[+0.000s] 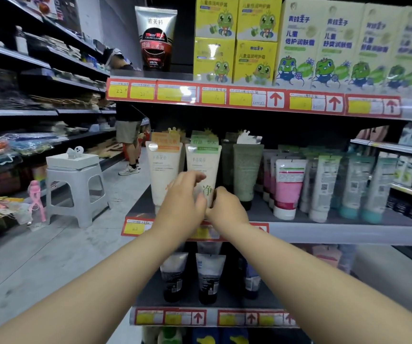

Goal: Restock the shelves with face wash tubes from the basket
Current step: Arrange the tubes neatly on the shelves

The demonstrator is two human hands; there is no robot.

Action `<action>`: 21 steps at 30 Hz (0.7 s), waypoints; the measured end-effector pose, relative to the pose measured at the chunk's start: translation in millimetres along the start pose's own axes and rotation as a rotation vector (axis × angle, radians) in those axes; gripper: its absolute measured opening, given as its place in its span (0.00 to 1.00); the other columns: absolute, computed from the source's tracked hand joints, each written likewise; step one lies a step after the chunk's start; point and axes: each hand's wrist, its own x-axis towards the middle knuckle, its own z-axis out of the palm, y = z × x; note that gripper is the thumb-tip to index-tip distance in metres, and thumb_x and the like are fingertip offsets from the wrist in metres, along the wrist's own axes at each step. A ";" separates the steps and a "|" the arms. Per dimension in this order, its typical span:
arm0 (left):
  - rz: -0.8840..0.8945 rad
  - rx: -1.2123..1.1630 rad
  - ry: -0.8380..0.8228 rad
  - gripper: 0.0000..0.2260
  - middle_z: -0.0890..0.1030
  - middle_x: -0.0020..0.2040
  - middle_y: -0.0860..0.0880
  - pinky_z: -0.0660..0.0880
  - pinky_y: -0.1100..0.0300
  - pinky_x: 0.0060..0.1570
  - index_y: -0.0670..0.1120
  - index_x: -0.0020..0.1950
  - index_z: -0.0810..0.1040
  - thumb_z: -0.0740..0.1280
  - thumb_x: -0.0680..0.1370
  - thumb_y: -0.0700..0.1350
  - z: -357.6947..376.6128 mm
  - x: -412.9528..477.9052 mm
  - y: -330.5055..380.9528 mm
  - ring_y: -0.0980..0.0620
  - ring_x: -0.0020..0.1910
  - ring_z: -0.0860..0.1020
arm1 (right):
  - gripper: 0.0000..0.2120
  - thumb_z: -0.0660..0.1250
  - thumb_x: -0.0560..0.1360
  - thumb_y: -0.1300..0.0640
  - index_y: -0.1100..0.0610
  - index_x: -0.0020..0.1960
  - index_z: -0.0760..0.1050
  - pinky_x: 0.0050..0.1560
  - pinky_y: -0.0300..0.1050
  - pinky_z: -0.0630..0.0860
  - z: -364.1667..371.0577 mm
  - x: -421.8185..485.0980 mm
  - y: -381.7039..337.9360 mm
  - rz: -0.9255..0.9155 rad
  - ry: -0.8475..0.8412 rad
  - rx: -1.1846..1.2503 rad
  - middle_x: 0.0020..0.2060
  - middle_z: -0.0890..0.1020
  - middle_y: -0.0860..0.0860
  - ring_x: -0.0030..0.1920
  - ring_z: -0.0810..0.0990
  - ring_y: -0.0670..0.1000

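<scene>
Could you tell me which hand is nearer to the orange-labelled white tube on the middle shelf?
Left. The left hand overlaps the orange-labelled tube's lower right edge; the right hand sits further right, beyond the green-labelled tube.

White tube (pixel 203 170), green header; neighbour tube (pixel 163 175) white, orange header; yellow boxes (pixel 234 40) above.

The silver-and-black plastic tube (pixel 156 38) at the top shelf's left end reads "men" and "CREAM CLEANSER". A handwritten "22" marks the yellow price tag (pixel 118 91) on that shelf's front edge.
</scene>
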 end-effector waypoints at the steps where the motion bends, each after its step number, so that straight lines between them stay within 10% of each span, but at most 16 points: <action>1: 0.001 -0.013 -0.021 0.16 0.73 0.60 0.50 0.66 0.65 0.59 0.45 0.64 0.72 0.62 0.76 0.37 5.8 2.5 5.3 0.53 0.61 0.71 | 0.17 0.65 0.73 0.48 0.58 0.56 0.69 0.45 0.48 0.75 -4.8 -1.5 5.0 -0.018 0.024 0.005 0.51 0.81 0.54 0.50 0.79 0.58; 9: -0.095 -0.111 -0.203 0.21 0.70 0.67 0.46 0.66 0.61 0.65 0.44 0.71 0.66 0.59 0.77 0.37 63.2 22.7 35.1 0.50 0.66 0.70 | 0.17 0.63 0.74 0.62 0.59 0.63 0.68 0.57 0.50 0.73 -40.8 9.3 51.7 -0.009 0.340 0.162 0.60 0.72 0.56 0.58 0.74 0.56; 14: -0.288 -0.304 -0.186 0.19 0.72 0.64 0.46 0.66 0.77 0.43 0.42 0.70 0.66 0.59 0.79 0.37 88.2 37.4 47.8 0.56 0.55 0.71 | 0.24 0.61 0.76 0.61 0.59 0.71 0.59 0.53 0.44 0.72 -44.5 15.8 65.0 0.037 0.246 0.268 0.62 0.73 0.56 0.58 0.75 0.54; 21: -0.404 -0.407 -0.185 0.22 0.73 0.65 0.48 0.65 0.65 0.54 0.46 0.73 0.62 0.61 0.79 0.43 98.5 47.2 40.7 0.52 0.62 0.72 | 0.35 0.61 0.76 0.63 0.54 0.77 0.46 0.66 0.50 0.71 -36.2 28.7 73.0 0.126 0.060 0.420 0.68 0.69 0.55 0.64 0.72 0.54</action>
